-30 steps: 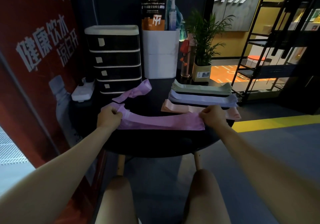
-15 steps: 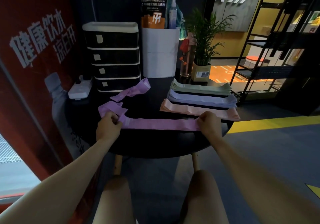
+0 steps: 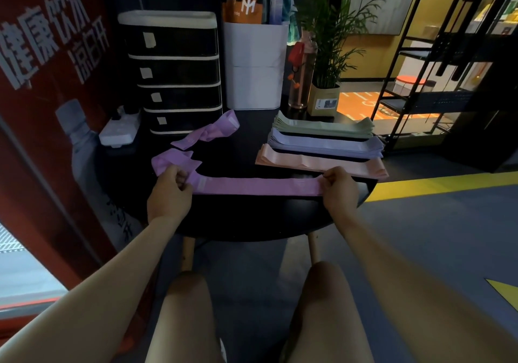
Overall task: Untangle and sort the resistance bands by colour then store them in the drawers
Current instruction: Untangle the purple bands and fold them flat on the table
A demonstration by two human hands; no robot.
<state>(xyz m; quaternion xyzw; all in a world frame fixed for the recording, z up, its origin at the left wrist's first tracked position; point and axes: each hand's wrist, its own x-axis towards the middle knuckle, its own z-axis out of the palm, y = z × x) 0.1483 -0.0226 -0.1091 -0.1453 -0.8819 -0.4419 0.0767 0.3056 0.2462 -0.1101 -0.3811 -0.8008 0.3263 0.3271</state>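
**Still purple left to free: snag risk on the left end**

Left to right: drawers [image 3: 173, 73] sit at the table's back left, all closed as far as we can see. In front of them, a twisted purple band [image 3: 208, 134] lies loose. Our left hand [image 3: 169, 191] is curled around one end of the stretched purple band [image 3: 256, 186], which bunches and folds just behind the knuckles. Our right hand [image 3: 337, 187] pinches the other end. Band runs flat and taut between them, along the near edge of the table [image 3: 252, 222]. Behind the right hand: pink pile [image 3: 319, 163], lilac pile [image 3: 326, 145], green pile [image 3: 322, 128], each stacked flat.

Risks, our read:
- Folded purple at the left hand may be a second band looped in; pulling harder would tighten it rather than free it.
- If either grip slips, the taut band snaps back.
- Right hand sits touching or just above the pink pile; a jerk could drag it off the edge.

Unclear:
- Whether the left bunch is one band or two.
- Drawer labels are blank patches at this light; can't read colours.
- Fingertips of both hands hidden under the band.
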